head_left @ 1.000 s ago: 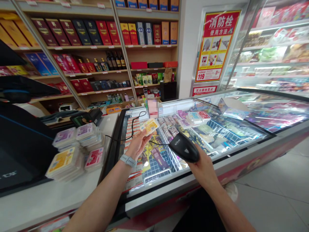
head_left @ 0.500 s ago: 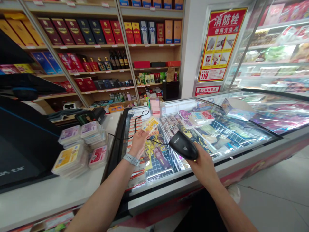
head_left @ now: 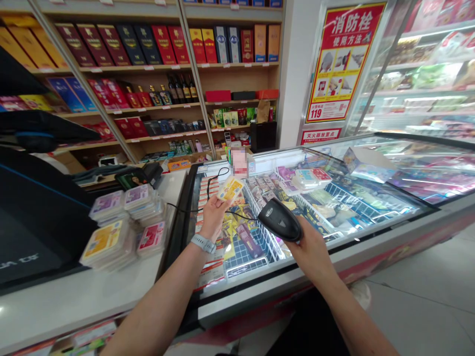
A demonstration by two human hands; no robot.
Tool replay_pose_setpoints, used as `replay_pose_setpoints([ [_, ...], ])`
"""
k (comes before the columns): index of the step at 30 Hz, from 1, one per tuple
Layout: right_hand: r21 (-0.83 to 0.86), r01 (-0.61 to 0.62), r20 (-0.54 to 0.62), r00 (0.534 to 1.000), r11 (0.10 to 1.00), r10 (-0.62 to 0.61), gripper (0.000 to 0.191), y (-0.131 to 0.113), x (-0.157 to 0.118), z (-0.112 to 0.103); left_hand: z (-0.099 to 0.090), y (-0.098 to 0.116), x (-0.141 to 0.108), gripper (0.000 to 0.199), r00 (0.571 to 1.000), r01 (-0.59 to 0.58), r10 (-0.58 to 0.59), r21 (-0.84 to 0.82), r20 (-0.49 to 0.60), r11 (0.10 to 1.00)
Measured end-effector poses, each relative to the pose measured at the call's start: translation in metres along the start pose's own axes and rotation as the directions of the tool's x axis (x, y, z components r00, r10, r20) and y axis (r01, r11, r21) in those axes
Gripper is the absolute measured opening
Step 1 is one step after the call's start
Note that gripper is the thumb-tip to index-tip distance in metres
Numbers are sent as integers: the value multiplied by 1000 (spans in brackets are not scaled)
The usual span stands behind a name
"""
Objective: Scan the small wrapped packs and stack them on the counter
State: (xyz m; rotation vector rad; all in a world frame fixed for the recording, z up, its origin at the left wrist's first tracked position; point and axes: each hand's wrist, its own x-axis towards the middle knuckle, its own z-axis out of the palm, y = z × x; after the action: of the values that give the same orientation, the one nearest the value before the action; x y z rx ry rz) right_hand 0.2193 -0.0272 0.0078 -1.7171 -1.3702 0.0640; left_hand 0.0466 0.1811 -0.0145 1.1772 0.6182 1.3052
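Between the fingers of my left hand [head_left: 214, 215] is a flat plastic tub with a yellow label [head_left: 230, 189], tilted above the chest freezer's glass. My right hand [head_left: 309, 247] is wrapped round a black barcode scanner [head_left: 280, 220], whose head points toward the tub. A black cable [head_left: 241, 216] runs behind my left hand to the scanner. On the white counter at left stand stacks of similar tubs: yellow-labelled tubs [head_left: 106, 242], purple-labelled tubs [head_left: 107, 203] and a red-labelled stack [head_left: 151, 237]. Further tubs with blue and red labels [head_left: 311, 178] lie on the freezer top.
Under the glass, the chest freezer [head_left: 267, 277] holds packaged goods in wire baskets. A black monitor [head_left: 33, 217] stands on the counter [head_left: 74, 291] at left. An open carton [head_left: 367, 165] sits on the freezer's far part. Shelves of boxed bottles [head_left: 144, 44] line the back wall.
The tub in my left hand has tipped slightly, so its label shows more fully. The scanner has shifted a little left and up. Both hands keep their hold.
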Motion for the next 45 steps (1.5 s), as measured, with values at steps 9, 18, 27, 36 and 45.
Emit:
replay_pose_setpoints([
  [9,-32,11,-5,1000,999,-11,25,-4,4,1,2,2,-2,43,1000,-28,28,28,6,999],
  [18,-59,4,9,1000,998,-4,17,-6,5,2,-1,0,-1,42,999,-35,35,43,3,998],
  [27,-86,12,15,1000,996,-11,14,-6,5,4,0,0,-2,43,1000,-21,22,38,-12,999],
  [36,-81,3,12,1000,997,-2,17,-6,5,5,1,1,-2,44,1000,-19,19,34,-23,999],
  [45,-75,-20,27,999,997,22,21,-5,5,7,0,1,-1,45,1000,2,-2,30,-28,1000],
])
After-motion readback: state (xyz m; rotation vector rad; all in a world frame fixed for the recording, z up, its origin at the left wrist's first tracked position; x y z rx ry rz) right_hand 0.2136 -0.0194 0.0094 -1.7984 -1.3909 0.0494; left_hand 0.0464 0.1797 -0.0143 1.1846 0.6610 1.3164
